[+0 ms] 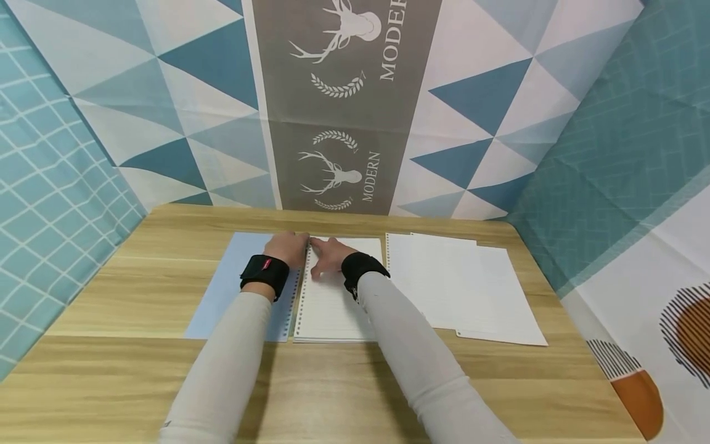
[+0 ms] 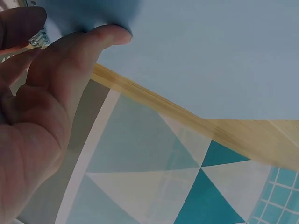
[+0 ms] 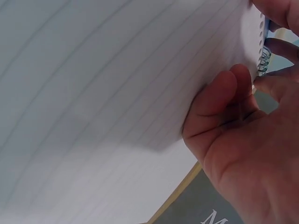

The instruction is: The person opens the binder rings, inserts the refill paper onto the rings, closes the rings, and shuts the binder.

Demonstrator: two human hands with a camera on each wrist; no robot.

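A loose-leaf notebook lies open, its pale blue cover [image 1: 224, 296] on the left and a stack of white lined pages [image 1: 338, 314] on the right. Clear binder rings [image 3: 265, 60] run along the punched edges between them. At the far end of this spine, my left hand [image 1: 287, 248] grips the rings, its thumb [image 2: 110, 36] lying on the blue cover. My right hand [image 1: 331, 254] meets it from the other side, over the page stack, with curled fingers [image 3: 212, 98] and a fingertip at the rings. The hands partly hide the ring ends.
Loose lined sheets [image 1: 427, 277] lie right of the notebook, with another white sheet [image 1: 493, 296] overlapping them. Everything rests on a wooden table [image 1: 327, 382]. A patterned cloth backdrop [image 1: 333, 123] rises behind its far edge, with more cloth at both sides.
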